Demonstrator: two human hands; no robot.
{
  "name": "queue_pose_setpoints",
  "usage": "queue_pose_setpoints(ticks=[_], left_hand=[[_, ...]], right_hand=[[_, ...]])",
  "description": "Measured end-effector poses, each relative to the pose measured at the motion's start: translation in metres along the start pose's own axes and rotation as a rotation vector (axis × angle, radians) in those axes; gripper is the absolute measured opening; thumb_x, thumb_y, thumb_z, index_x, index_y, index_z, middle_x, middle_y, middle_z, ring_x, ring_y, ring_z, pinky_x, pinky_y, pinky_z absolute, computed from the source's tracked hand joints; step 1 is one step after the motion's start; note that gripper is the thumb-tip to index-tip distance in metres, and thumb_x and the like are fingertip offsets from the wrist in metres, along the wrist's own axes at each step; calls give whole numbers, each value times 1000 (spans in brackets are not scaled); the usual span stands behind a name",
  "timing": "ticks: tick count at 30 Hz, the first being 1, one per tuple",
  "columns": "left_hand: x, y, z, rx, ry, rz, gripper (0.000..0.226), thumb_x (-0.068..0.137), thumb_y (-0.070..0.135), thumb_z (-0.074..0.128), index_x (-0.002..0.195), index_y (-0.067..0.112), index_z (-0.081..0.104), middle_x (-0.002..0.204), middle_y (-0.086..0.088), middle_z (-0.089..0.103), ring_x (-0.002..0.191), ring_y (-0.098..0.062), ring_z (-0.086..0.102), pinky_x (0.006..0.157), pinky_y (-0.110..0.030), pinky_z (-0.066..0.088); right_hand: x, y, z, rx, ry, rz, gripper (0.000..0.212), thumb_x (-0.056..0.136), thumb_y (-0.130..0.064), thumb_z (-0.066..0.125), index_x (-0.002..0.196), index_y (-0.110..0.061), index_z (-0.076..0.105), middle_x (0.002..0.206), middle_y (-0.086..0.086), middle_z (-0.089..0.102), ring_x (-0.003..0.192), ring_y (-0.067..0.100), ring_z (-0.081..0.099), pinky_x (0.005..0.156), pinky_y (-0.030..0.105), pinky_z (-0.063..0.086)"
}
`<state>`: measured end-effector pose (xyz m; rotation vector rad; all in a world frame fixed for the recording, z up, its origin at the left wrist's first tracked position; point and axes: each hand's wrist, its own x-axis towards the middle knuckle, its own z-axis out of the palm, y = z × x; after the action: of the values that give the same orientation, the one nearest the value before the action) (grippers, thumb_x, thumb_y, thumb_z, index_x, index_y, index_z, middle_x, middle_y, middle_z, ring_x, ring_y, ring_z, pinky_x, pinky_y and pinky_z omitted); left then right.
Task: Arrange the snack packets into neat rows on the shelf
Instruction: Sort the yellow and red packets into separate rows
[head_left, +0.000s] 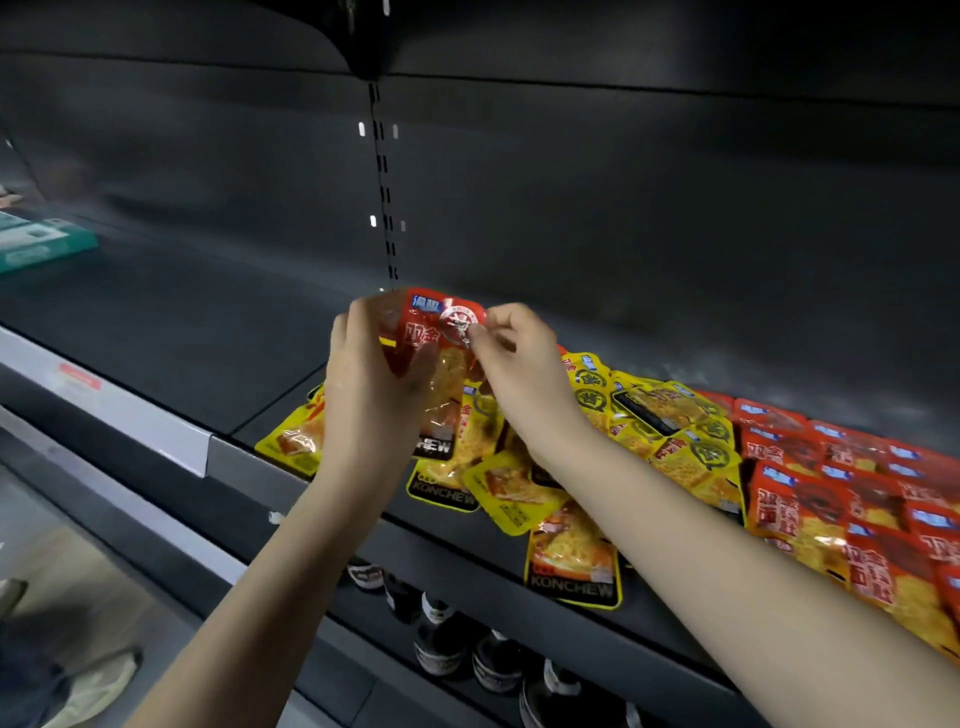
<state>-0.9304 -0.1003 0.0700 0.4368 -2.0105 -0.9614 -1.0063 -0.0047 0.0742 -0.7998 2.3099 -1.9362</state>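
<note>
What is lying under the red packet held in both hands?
Yellow packets piled loosely on the dark shelf. The left hand, right hand and red packet hide the pile's middle.

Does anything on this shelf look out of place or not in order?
Yes. The yellow packets lie in a loose heap, tilted and overlapping, while the red packets on the right lie in rows. One yellow packet hangs over the front edge of the shelf and could slip off.

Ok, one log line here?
left hand: holds red packet | right hand: pinches same packet | yellow packets: jumbled on shelf | red rows: at right
</note>
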Motion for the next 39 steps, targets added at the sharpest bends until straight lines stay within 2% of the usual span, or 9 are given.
queue_pose_setpoints(ticks=[4,8,13,17,26,29,32,35,39], left_hand=[[-3,18,25,-69,-150,44,37,85,16,66,117,21,50,111,1,55,96,-14,54,67,-11,40],[-9,39,61,-109,-280,55,43,85,19,68,123,24,48,113,-1,54,92,-16,57,62,-16,42],[-24,73,102,-118,-470,83,45,84,21,68,123,24,47,114,-2,52,96,-17,58,78,-31,53],[-39,98,126,-115,-609,145,40,84,21,67,119,23,49,111,-3,50,94,-18,58,83,-36,52],[-73,117,161,-29,-870,238,38,79,31,70,112,27,52,101,0,61,92,-22,59,79,-36,48],[-82,111,162,-42,-930,216,35,76,35,72,105,30,53,92,3,65,89,-23,63,78,-42,51],[-87,105,160,-2,-974,239,32,77,34,72,104,31,55,82,10,62,80,-14,62,74,-35,50],[-90,102,157,52,-967,303,30,79,38,70,104,32,56,72,17,51,69,-6,51,66,-26,41],[-93,102,155,105,-998,338,33,78,43,70,107,33,57,87,18,52,73,-5,49,69,-26,43]], right_hand=[[-4,2,-36,-40,81,16,10,94,-15,53,98,-9,59,82,7,65,68,8,55,64,25,46],[-15,9,-78,-78,153,48,11,94,-12,52,104,-11,58,75,20,62,62,20,52,53,32,41],[-35,18,-137,-144,233,89,17,94,-10,52,108,-18,57,57,-1,53,42,7,45,42,20,37],[-53,23,-177,-199,273,148,19,95,-9,51,110,-18,56,58,-4,54,40,2,47,41,19,41],[-94,37,-229,-369,258,222,21,92,-4,53,106,-18,60,43,-9,54,34,4,46,38,18,41],[-105,45,-233,-522,229,184,24,90,-7,56,100,-28,58,50,-2,57,39,6,43,42,24,37],[-114,53,-232,-615,217,175,22,89,-11,58,102,-30,60,63,6,61,50,11,46,56,32,41],[-123,56,-229,-699,207,171,22,90,-15,58,109,-25,62,73,-7,56,54,0,47,54,12,36],[-130,53,-224,-796,232,158,26,91,-17,58,115,-21,63,92,-7,57,72,2,51,65,10,37]])
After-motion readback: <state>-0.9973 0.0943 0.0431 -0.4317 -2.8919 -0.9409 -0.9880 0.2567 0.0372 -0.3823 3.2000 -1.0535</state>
